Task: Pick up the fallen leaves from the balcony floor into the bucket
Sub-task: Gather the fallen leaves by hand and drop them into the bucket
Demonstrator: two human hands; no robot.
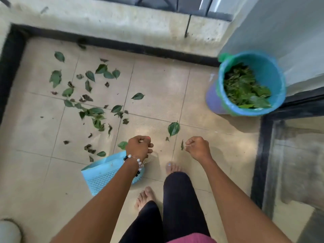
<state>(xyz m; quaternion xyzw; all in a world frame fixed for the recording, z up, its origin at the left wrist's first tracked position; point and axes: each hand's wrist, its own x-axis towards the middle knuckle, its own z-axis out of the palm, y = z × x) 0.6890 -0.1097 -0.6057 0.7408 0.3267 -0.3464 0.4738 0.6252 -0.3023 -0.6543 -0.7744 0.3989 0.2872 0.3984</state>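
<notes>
Many leaves [91, 102] lie scattered on the balcony floor [157, 81] while the bucket [249, 83] near the wall holds a good heap, and left hand [139, 146] and right hand [198, 148] hover curled, apparently empty.

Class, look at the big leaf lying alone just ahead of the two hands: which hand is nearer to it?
Right. The right hand sits just below-right of the big leaf; the left hand is farther off, below-left.

Plastic bucket [273, 71], smooth tiled floor [157, 81]
</notes>
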